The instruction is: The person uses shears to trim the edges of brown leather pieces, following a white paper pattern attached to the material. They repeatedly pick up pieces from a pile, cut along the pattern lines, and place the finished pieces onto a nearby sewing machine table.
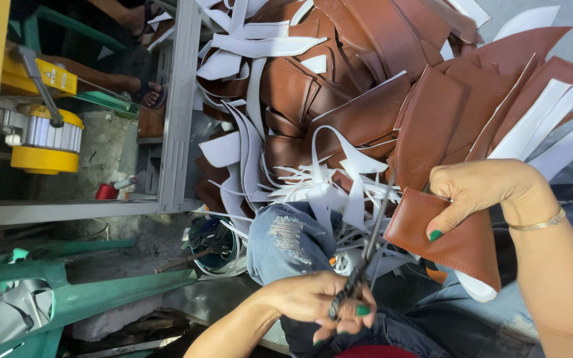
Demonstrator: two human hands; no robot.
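Brown leather piece [455,242] pinched by right hand [482,189] | left hand [313,301] gripping scissors [368,248] | likely trimming; next: feed edge between blades

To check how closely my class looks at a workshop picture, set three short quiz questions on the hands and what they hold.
1. True or false: the left hand holds the scissors.
2. What colour is the folded piece in the right hand? A brown, B blue, C black.
3. Fill in: the right wrist wears a thin gold ___.

Key: 1 true, its fingers are in the handles. 2 A. 3 bracelet.
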